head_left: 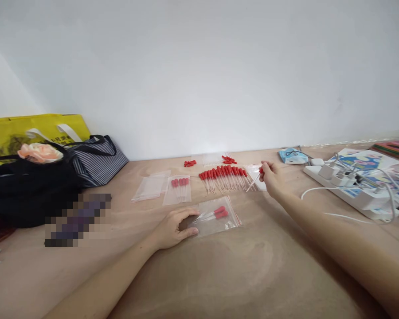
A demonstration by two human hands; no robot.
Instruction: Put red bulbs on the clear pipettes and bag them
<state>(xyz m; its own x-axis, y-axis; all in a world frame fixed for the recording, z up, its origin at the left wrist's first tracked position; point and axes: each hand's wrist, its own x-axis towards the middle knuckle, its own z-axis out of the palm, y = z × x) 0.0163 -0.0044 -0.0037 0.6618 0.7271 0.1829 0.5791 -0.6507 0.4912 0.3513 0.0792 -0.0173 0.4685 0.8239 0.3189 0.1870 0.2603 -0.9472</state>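
Observation:
Between the fingertips of my right hand [271,179] is a glass dropper [252,182], pinched at its red bulb, its clear tube slanting down to the left. My left hand [177,227] rests on the table, thumb and forefinger spread at the left edge of a clear zip bag [231,221]. Inside that bag lie two red-bulbed droppers [221,212]. Behind it runs a row of several droppers [222,175], bulbs away from me. Another zip bag [166,195] with several droppers [180,185] lies left of the row, beside a stack of flat bags [149,186].
Loose red bulbs [190,163] lie at the back in two small piles. To the right are a blue mask [293,156], a power strip [362,199] with cables, and printed sheets [365,161]. On the left stand a black bag [29,190], a striped bag [96,161] and a yellow bag [6,133].

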